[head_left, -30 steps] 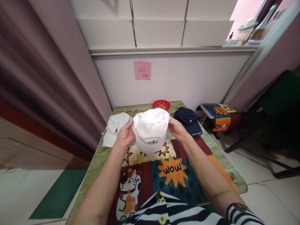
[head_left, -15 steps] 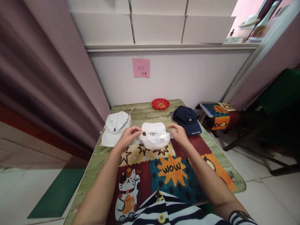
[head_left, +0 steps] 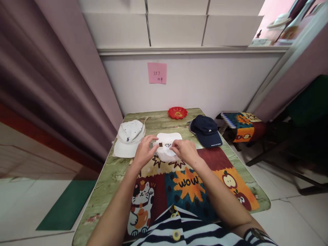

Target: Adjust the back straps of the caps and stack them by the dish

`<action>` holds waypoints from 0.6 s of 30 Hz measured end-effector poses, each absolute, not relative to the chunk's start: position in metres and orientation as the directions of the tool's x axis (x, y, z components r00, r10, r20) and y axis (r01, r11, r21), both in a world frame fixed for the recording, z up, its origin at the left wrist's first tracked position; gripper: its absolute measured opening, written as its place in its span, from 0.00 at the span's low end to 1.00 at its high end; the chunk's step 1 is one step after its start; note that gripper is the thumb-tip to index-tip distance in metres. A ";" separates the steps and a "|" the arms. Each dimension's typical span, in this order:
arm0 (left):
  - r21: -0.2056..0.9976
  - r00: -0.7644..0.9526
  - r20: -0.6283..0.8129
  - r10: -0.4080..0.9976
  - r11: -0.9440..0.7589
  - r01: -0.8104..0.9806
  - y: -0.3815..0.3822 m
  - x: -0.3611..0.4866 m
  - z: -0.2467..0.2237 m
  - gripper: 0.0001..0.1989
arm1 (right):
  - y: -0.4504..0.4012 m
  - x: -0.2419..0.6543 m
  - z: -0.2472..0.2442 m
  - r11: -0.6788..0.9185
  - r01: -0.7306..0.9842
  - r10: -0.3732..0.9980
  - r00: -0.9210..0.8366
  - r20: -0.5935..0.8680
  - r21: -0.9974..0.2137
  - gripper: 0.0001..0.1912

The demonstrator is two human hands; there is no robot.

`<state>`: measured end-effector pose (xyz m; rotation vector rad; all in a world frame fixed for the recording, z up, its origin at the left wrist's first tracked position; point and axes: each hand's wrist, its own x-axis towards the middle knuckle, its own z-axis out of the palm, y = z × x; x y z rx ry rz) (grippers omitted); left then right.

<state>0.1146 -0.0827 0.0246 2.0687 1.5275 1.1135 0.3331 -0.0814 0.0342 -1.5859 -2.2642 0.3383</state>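
On the bench, the CK cap lies between a white cap and a navy one. The left hand's grip is loose, thumb and fingers parted; the right hand's fingertips bunch over it (pinching cloth or not, I can't tell).

The right hand covers one side of the white CK cap, its fingertips' grip too small to tell, as is any contact by the thumb of the left hand. Print on the navy cap is too fine to read. Pixelation masks a patch atop the cloth-covered stool; objects on the windowsill blur. The bottom edge crops the striped shirt, the left edge the curtain.
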 end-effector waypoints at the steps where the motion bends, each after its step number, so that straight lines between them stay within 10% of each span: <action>1: 0.670 0.042 0.412 0.910 -0.333 0.663 -0.087 0.118 0.023 0.09 | -0.083 0.335 0.032 0.349 0.833 0.937 -0.292 0.194 -0.430 0.08; 8: 0.939 -0.250 0.176 0.952 -0.085 0.334 -0.099 0.141 -0.003 0.14 | -0.087 0.343 0.016 0.383 0.571 0.915 -0.130 0.381 -0.726 0.13; 18: 0.959 -0.306 0.144 0.941 -0.055 0.279 -0.105 0.159 0.000 0.16 | -0.062 0.356 0.011 0.252 0.142 0.956 -0.192 0.223 -0.957 0.20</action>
